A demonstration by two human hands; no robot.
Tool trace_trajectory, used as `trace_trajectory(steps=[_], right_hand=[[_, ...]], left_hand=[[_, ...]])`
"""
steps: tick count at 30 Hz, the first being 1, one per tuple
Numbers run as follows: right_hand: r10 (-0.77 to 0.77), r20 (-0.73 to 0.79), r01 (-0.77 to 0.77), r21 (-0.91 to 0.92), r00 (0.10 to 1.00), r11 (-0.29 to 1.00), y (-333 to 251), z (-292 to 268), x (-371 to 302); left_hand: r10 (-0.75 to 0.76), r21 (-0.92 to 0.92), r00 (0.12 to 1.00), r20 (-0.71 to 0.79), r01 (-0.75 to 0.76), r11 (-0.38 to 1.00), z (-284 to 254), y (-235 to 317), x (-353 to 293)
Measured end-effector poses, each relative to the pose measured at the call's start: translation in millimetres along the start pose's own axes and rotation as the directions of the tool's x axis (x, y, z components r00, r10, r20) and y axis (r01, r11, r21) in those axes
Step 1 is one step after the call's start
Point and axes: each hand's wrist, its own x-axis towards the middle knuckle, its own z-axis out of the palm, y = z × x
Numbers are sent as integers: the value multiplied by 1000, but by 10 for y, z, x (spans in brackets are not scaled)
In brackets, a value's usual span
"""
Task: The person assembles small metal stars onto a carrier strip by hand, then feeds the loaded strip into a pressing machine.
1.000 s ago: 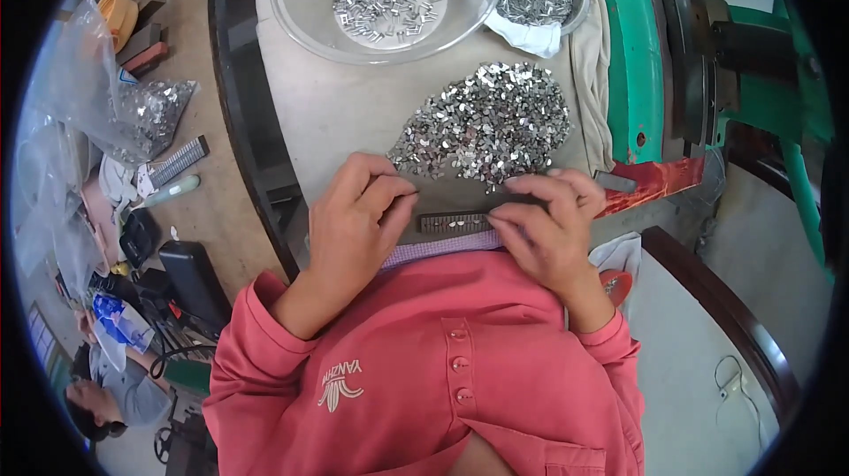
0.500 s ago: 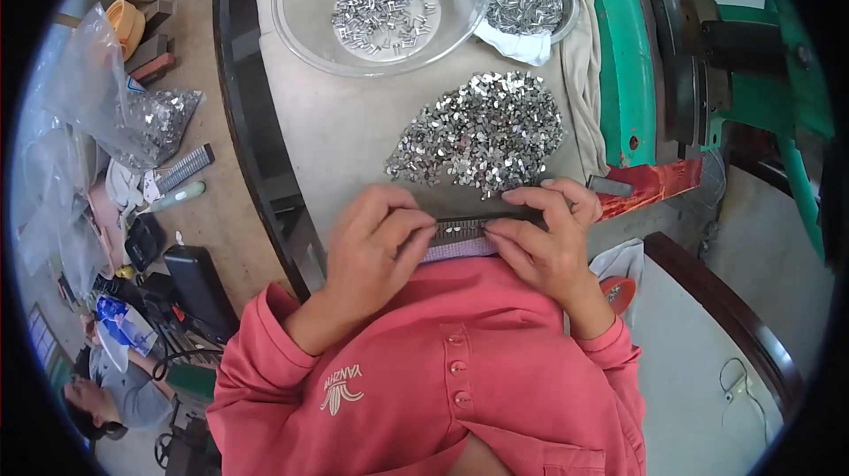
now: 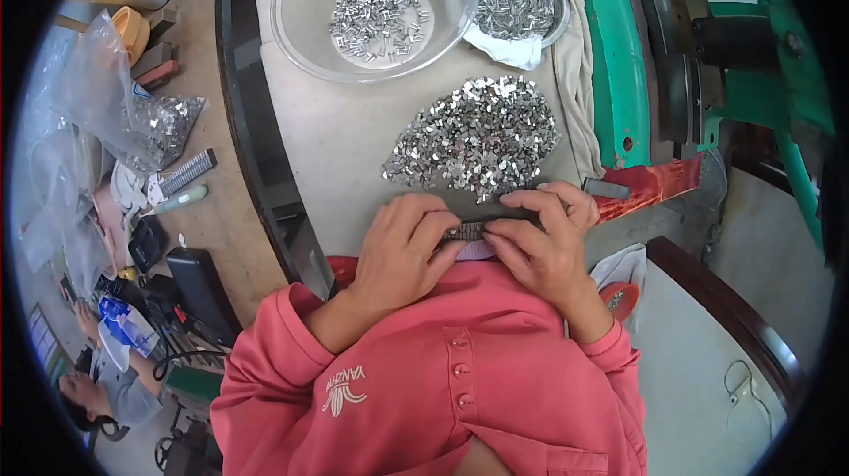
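Note:
A narrow dark slotted strip [image 3: 470,230] lies across in front of my body at the table's near edge. My left hand [image 3: 398,242] has its thumb and fingers closed on the strip's left part and covers that end. On the other end, my right hand [image 3: 548,242] pinches with thumb and forefinger, its remaining fingers curled above. Between the two hands a short stretch of fine slots shows; any small pieces under the fingertips are hidden. Just beyond lies a wide heap of small shiny metal pieces [image 3: 482,136], close to my right fingers.
A clear plastic basin [image 3: 292,34] and a smaller lined bowl [image 3: 559,16] hold small metal parts at the back. A green machine [image 3: 615,60] stands at right. A bench [image 3: 199,34] at left bears bags and tools; a person [image 3: 124,392] sits beyond. A red dish [image 3: 623,301] is lower right.
My left hand has slid right along the strip, nearer my right hand, so less of the slotted part shows. My right hand stays nearly in place. The view has shifted slightly.

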Motion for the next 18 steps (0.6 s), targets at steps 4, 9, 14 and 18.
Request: trace_trajectory(steps=[4,9,14,18], right_hand=[[-23,-22,22,-25,1000,999,-30,49,25],[-128,-16,126,-94,992,988,-77,89,59],[-231,64,239,-186,971,953,-87,-43,127],[-174,119,182,-53,977,982,-78,-121,230]], left_hand=[[-42,-32,999,8,43,999,-59,-44,-55],[-12,-13,1000,3,12,1000,-47,-91,-85],[-9,5,999,36,9,1000,-70,-82,-66],[0,-1,998,59,0,1000,-97,-94,-72]])
